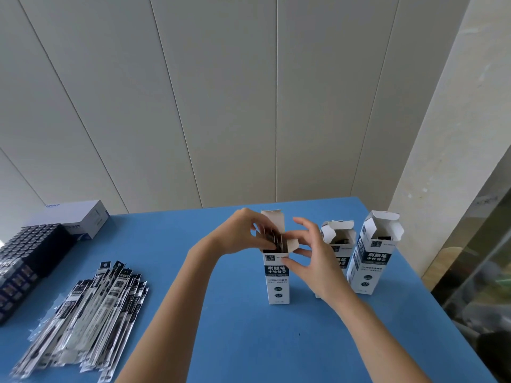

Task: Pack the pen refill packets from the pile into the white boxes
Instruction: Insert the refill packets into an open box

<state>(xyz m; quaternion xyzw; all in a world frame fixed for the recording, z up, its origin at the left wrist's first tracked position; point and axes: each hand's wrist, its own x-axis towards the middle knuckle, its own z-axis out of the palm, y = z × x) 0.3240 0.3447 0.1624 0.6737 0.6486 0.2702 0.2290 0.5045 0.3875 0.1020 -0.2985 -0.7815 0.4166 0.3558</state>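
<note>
Three tall white boxes stand upright on the blue table (237, 341), all with top flaps open. The nearest box (278, 280) has dark refill packets (276, 240) sticking out of its mouth. My left hand (243, 233) pinches the packet tops at that opening. My right hand (312, 255) rests its fingers against the box's right side and flap. The second box (338, 236) and third box (372, 252) stand to the right; dark contents show inside both. The pile of refill packets (85, 319) lies fanned out at the left.
A dark tray of black items (25, 255) sits at the far left, with a white and blue carton (80, 219) behind it. A panelled wall backs the table. The table's right edge runs beside a glass surface (475, 272).
</note>
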